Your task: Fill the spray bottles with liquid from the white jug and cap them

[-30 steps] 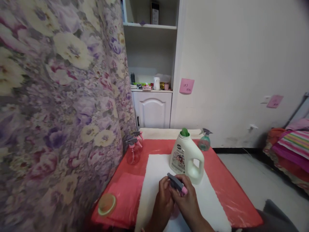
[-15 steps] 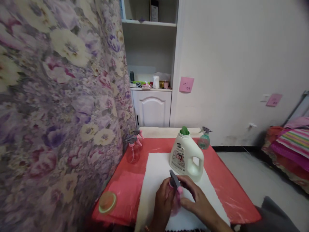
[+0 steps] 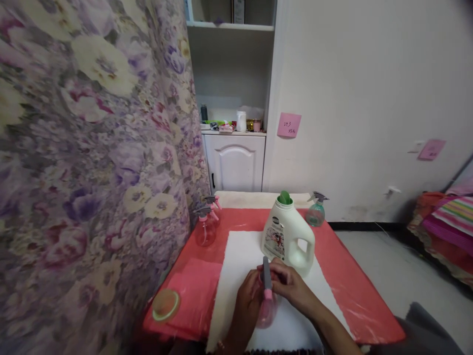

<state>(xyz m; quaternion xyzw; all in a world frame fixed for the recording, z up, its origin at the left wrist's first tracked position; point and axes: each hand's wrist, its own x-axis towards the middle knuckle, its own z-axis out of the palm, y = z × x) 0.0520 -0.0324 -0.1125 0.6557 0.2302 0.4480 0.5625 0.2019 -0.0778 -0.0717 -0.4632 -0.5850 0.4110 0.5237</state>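
Observation:
My left hand [image 3: 247,301] is wrapped round the body of a small pink spray bottle [image 3: 266,310] that stands on a white cloth [image 3: 240,256]. Fingers of my right hand [image 3: 288,283] are closed on the bottle's grey spray head [image 3: 266,273], whose pink nozzle points toward me. Just behind my hands stands a white detergent jug [image 3: 286,236] with a handle and an open neck showing green inside.
The small table has a red cover [image 3: 340,276]. Two pink spray bottles [image 3: 205,228] stand at its back left, a teal spray bottle [image 3: 315,211] at the back right. A round orange lid [image 3: 166,304] lies front left. A floral curtain [image 3: 92,172] hangs close on the left.
The grey spray head has turned from lying crosswise to pointing toward me. My right hand has shifted from covering the head to gripping it from the right side.

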